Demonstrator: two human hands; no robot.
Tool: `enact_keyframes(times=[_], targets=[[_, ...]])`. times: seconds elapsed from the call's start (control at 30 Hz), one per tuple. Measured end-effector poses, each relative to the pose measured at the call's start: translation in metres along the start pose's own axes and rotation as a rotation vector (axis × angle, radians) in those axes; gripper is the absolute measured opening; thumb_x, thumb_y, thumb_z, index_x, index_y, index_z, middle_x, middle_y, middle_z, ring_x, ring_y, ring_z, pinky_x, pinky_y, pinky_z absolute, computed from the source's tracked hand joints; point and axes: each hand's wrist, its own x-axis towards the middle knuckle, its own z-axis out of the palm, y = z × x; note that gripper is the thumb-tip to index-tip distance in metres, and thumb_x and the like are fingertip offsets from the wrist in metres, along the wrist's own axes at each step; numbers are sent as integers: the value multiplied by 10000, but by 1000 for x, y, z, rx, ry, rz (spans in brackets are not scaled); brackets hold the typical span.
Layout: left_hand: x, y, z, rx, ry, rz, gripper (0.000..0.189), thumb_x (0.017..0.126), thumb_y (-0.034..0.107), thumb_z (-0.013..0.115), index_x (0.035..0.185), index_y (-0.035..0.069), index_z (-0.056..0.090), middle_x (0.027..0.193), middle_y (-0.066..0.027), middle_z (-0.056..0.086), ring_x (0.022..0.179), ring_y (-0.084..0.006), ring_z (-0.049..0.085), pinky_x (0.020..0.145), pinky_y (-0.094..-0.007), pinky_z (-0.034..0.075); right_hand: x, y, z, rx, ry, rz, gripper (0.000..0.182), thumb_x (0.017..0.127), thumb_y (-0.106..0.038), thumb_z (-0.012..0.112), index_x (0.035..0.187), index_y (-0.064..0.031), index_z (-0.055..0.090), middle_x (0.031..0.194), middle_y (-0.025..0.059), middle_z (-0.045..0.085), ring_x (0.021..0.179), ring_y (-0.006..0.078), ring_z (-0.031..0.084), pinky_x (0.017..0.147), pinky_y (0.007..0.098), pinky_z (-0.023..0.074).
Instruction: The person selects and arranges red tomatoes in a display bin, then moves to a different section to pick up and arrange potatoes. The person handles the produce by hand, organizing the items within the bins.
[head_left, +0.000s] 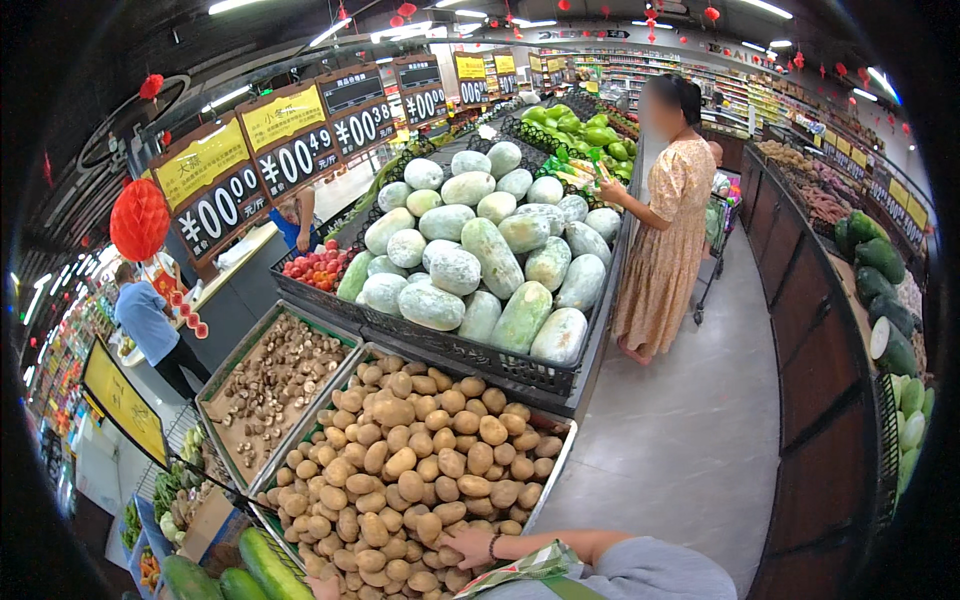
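Note:
Potatoes (412, 450) fill a wide bin in front of me. My right hand (471, 546), with a dark beaded bracelet at the wrist, rests on the potatoes near the bin's lower right, its fingers against one of them; whether it grips that potato I cannot tell. At the bottom edge, my left hand (324, 587) shows only in part, beside the potatoes and close to large green gourds (259, 562). A green and white checked bag (532, 566) lies by my right forearm.
Mushrooms (281, 375) lie in a tray left of the potatoes. Pale winter melons (480, 247) are heaped behind. A person in a patterned dress (660, 247) stands in the aisle near a shopping cart (720, 232). Dark wooden stands (810, 390) line the right. Another person in blue (146, 315) is at left.

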Motion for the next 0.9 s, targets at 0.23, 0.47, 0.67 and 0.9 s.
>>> enact_keyframes(times=[0.23, 0.47, 0.67, 0.9], targets=[[15, -26, 10, -21, 23, -93, 1131, 686, 258, 900, 1550, -108, 269, 1501, -304, 448, 1375, -384, 482, 1148, -449, 443, -31, -2, -18, 64, 365, 239, 639, 844, -410, 716, 1338, -65, 501, 1193, 267, 613, 1129, 447, 603, 963, 512, 521], [19, -14, 28, -232, 309, -311, 1030, 794, 55, 825, 1623, 41, 213, 1572, -216, 399, 1364, -374, 511, 1128, -469, 501, -39, 10, -15, 24, 387, 392, 683, 865, -440, 717, 1332, -7, 471, 1223, 274, 588, 1141, 448, 595, 966, 513, 532], [-31, 37, 13, -195, 12, -227, 1045, 833, 51, 811, 1646, 96, 156, 1584, -208, 378, 1389, -367, 492, 1129, -461, 507, -46, 27, -17, -42, 327, 399, 742, 917, -469, 701, 1397, 17, 414, 1215, 275, 566, 1119, 430, 596, 865, 509, 573], [12, 4, -10, -461, -162, -316, 976, 897, 106, 774, 1647, 92, 150, 1566, -179, 420, 1366, -368, 505, 1043, -467, 527, -52, 21, -23, -211, 339, 375, 646, 870, -443, 736, 1302, -33, 486, 1183, 250, 591, 1098, 427, 630, 874, 504, 562]])
